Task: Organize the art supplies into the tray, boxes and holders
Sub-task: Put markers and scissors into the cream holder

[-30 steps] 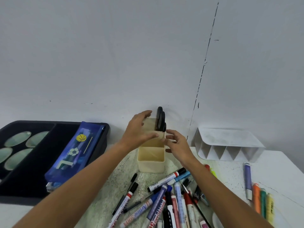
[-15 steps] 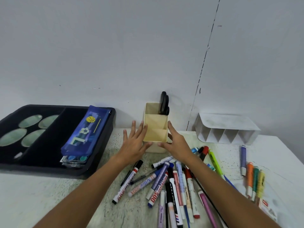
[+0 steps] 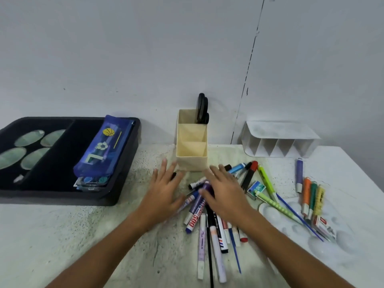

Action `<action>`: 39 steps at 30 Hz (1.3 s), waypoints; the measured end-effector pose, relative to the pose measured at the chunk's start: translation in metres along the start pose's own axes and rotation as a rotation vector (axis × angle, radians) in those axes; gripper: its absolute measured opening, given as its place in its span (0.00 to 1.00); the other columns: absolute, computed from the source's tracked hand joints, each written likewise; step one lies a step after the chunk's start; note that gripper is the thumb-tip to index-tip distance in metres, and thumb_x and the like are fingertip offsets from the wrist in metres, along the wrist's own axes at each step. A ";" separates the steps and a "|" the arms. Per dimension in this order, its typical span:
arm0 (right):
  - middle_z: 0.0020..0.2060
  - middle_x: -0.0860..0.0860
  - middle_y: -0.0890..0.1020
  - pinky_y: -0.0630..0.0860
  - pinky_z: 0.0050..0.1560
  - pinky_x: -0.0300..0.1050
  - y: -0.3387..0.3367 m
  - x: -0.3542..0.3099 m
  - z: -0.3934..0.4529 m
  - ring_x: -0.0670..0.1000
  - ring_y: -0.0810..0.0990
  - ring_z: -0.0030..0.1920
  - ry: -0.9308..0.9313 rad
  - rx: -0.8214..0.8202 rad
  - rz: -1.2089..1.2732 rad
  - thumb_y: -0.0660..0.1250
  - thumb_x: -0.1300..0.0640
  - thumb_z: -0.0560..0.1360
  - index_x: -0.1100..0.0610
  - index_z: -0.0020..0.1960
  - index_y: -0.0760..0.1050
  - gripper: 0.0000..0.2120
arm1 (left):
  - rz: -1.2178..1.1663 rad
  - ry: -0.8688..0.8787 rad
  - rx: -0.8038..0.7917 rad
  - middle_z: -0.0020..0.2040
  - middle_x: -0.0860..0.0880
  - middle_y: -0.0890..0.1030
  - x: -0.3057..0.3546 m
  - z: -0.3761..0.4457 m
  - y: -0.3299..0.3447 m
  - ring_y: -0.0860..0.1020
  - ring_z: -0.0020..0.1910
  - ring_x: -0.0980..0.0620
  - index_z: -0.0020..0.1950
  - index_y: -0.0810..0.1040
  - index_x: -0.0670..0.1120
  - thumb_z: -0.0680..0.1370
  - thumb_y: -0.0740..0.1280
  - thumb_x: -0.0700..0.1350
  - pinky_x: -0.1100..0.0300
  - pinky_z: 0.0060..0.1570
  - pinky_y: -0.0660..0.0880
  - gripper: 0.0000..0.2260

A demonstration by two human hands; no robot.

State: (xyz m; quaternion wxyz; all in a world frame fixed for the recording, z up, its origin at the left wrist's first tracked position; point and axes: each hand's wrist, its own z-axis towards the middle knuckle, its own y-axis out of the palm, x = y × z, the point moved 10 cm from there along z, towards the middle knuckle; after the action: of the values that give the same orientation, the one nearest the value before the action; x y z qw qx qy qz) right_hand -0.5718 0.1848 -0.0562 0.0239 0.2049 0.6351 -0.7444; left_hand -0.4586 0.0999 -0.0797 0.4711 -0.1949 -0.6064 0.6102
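A beige three-compartment holder [image 3: 192, 161] stands against the wall with black scissors [image 3: 202, 109] upright in its back compartment. In front of it lies a heap of markers and pens [image 3: 207, 221]. My left hand [image 3: 164, 194] hovers flat with spread fingers over the heap's left side. My right hand [image 3: 224, 192] is spread over the middle of the heap, and neither hand holds anything. A black tray [image 3: 116, 190] on the left carries a blue pencil case [image 3: 104, 148].
A white divided organizer [image 3: 278, 142] lies on its side at the back right. Highlighters [image 3: 311, 198], a purple marker [image 3: 299, 175], green pens [image 3: 268, 183], a small box [image 3: 256, 189] and a white palette [image 3: 324, 242] fill the right of the table. Round green pads [image 3: 22, 150] sit in the tray.
Both hands let go of the beige holder and drew back toward me, lowering over the marker heap. The camera view tilted down, showing more of the table.
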 end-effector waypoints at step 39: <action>0.55 0.50 0.82 0.73 0.62 0.46 -0.020 0.032 -0.003 0.49 0.77 0.57 -0.059 0.155 0.268 0.66 0.62 0.76 0.56 0.59 0.80 0.13 | -0.372 -0.430 0.196 0.37 0.54 0.78 -0.050 -0.041 -0.032 0.75 0.38 0.56 0.42 0.79 0.50 0.73 0.74 0.43 0.64 0.36 0.71 0.05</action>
State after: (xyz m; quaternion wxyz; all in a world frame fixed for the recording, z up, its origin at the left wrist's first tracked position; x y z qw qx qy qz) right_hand -0.6059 0.1990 -0.0490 0.1259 0.2670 0.5416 -0.7871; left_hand -0.3909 0.0763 -0.0740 0.4521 0.0997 -0.6557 0.5964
